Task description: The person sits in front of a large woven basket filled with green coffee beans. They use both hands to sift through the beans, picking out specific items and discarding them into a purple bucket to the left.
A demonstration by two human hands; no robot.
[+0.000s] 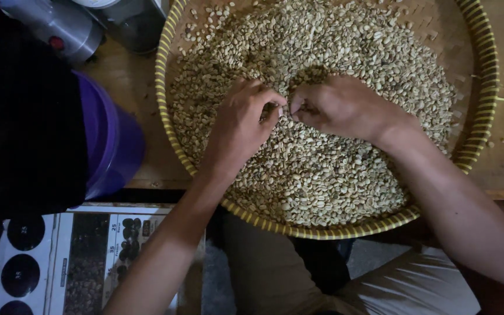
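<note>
landmark: round woven tray [478, 125], lying on the wooden table [129, 81], its near rim overhanging the table's front edge
in the tray: a heap of beans [322, 169], spread over most of the floor
tray's far right: a bare patch of floor
left hand [241, 125]: on the beans at the tray's middle, just left of the right hand
right hand [339, 108]: on the beans at the middle, fingertips nearly touching the left hand's
left of the tray: a plastic tub [112, 140], near the rim
behind the tub, at the tray's far left: metal containers [83, 26]
below the tray's near left: a printed chart [83, 256]
under the near rim: the person's lap [275, 274]
</note>
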